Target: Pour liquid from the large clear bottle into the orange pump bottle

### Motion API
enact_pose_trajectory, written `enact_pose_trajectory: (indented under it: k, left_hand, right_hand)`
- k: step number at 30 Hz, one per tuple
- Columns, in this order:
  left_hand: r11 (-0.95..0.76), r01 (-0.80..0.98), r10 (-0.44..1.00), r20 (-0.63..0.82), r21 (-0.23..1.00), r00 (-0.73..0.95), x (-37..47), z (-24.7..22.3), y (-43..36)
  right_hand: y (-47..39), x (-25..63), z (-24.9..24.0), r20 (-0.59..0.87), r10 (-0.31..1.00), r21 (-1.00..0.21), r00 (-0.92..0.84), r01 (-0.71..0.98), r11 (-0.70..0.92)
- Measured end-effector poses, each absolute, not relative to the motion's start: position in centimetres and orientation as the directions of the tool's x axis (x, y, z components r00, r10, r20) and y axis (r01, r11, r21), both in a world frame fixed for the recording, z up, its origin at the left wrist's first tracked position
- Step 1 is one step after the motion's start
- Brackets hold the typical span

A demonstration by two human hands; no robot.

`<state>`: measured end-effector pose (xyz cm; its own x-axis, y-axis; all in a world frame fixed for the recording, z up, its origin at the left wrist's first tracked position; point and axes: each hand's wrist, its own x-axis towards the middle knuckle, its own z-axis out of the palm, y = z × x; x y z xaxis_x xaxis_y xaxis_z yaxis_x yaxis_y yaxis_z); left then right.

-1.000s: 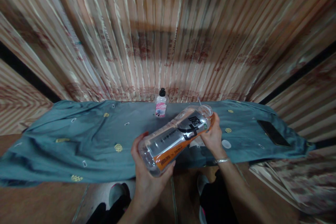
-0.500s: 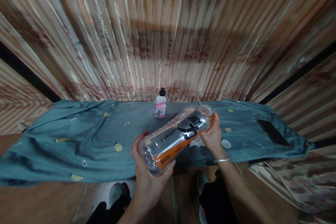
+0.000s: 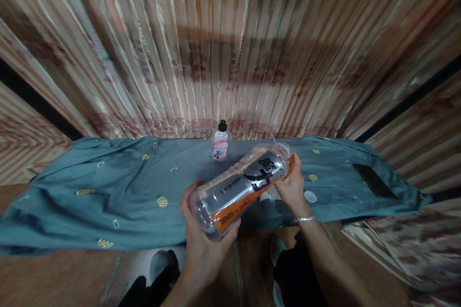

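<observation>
A large clear plastic bottle [image 3: 239,187] with an orange label band and black characters is held tilted over the cloth-covered table. My left hand [image 3: 205,244] grips its base end, with fingers on one side and thumb on the other. Around the neck end, at the upper right, my right hand [image 3: 292,184] is closed; a silver bracelet is on that wrist. The bottle's mouth shows no cap, and a thin clear strip sticks up beside it. Behind the big bottle stands a small clear bottle [image 3: 221,144] with a pink label and black cap.
A white round lid [image 3: 310,196] lies right of my right wrist. Further right rests a dark phone [image 3: 374,181]. Something white and flat [image 3: 270,194] is partly hidden beneath the bottle. The teal cloth [image 3: 133,196] covers the table; striped curtains [image 3: 230,57] hang behind.
</observation>
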<state>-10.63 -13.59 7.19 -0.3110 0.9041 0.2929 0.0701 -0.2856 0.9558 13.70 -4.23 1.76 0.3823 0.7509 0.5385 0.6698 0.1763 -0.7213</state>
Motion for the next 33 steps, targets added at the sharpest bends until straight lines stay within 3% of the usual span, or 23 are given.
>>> enact_pose_trajectory:
  k: [33]
  left_hand:
    - [-0.28,0.055,0.906,0.283,0.958,-0.314,-10.3,7.9,-13.6]
  right_hand:
    - [-4.2,13.7,1.8,0.552,0.733,-0.701,0.397,0.697,0.151]
